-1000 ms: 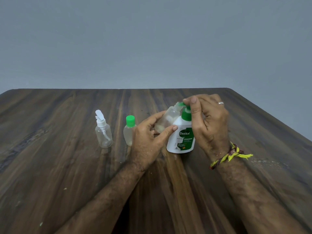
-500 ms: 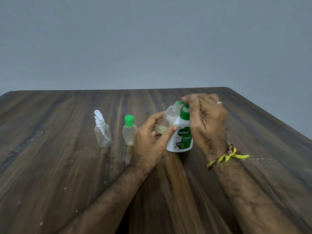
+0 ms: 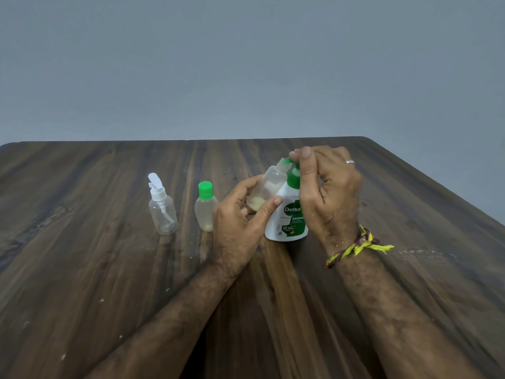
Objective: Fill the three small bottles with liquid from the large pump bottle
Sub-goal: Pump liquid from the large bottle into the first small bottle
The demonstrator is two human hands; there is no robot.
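The large white pump bottle with a green pump head stands on the wooden table. My right hand curls over its pump head, thumb on top. My left hand grips a small clear uncapped bottle, tilted with its mouth at the pump nozzle; a little pale liquid lies in its bottom. A small bottle with a green cap stands to the left, holding pale liquid. Further left stands a clear spray bottle with a white sprayer top.
The dark wooden table ends at a far edge with a rounded corner at the back right; a plain grey wall lies behind. Pale specks dot the wood near my forearms.
Both hands and the bottles keep their places; the pale liquid in the tilted small bottle shows a little more clearly. The view shifts slightly.
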